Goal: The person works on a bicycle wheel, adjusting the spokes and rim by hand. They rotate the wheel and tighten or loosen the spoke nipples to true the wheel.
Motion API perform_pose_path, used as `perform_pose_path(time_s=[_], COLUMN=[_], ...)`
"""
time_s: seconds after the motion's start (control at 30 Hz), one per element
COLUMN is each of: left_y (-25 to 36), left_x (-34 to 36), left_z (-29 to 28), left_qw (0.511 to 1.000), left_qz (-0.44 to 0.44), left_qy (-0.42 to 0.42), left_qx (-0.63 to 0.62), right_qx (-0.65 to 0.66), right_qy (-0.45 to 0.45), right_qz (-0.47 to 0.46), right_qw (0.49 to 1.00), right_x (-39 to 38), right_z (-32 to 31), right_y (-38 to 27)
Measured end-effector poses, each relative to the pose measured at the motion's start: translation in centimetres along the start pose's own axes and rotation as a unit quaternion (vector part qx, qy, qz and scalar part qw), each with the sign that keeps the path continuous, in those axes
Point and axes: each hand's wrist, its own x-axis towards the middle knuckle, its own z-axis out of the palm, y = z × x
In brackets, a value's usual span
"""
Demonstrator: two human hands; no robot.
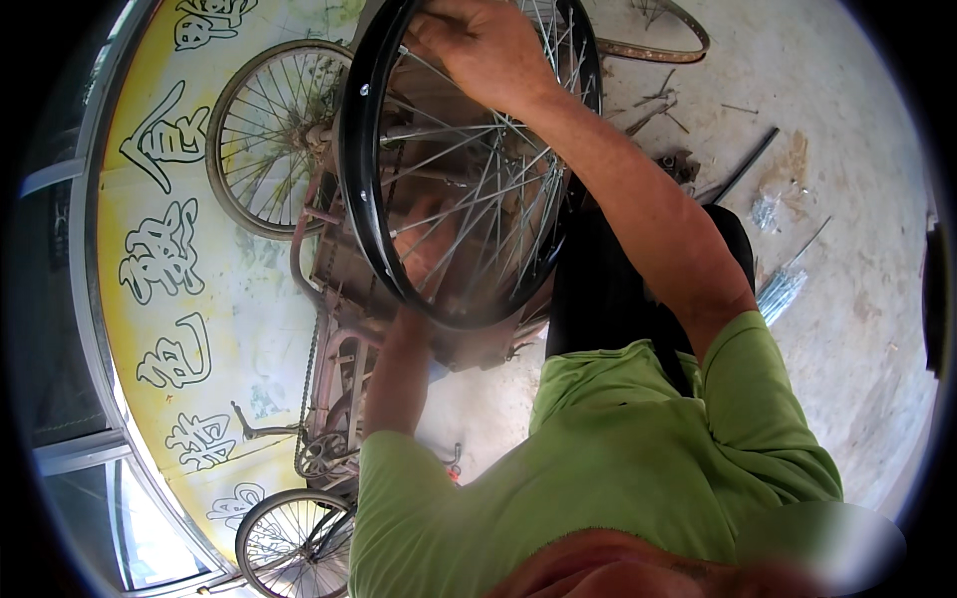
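Observation:
A black-rimmed bicycle wheel (359, 189) with silver spokes stands on edge before me, its hub (513, 149) near the middle of the spokes. My right hand (483, 50) reaches over the wheel to the inner side of the rim at the top. Its fingers are bent and pressed together by the end of a spoke; the fingertips partly hide what they pinch. Behind the spokes is my left hand (424, 244), low in the wheel and blurred, so its fingers cannot be made out.
Left of the wheel lies a rusty tricycle frame (319, 389) with a spoked wheel (221, 130) against a yellow-white lettered board (249, 299). On the concrete floor at right lie a bundle of spokes (783, 291), a dark rod (746, 164) and a rusty rim (658, 52).

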Motion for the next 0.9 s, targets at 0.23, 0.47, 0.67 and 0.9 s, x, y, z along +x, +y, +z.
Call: perform_pose_path(time_s=[0.23,0.47,0.67,0.9], left_y=[-1.3,-1.4,-0.5,1.3], left_x=[0.2,-0.1,0.1,0.0], left_z=[0.6,0.5,0.2,-0.3], left_qw=[0.999,1.0,0.998,0.998], left_qz=[-0.009,0.006,-0.048,-0.061], left_qy=[0.007,0.005,-0.025,-0.009], left_qx=[0.041,-0.018,0.012,-0.026], right_qx=[-0.019,-0.041,-0.021,-0.02], right_qy=[0.086,-0.005,0.088,0.051], right_qz=[0.009,0.036,-0.037,-0.043], right_qw=[0.996,0.998,0.995,0.998], right_x=[-0.2,-0.1,-0.5,-4.4], right_z=[1.2,-0.2,1.1,-1.4], right_y=[0.2,-0.9,0.8,0.8])
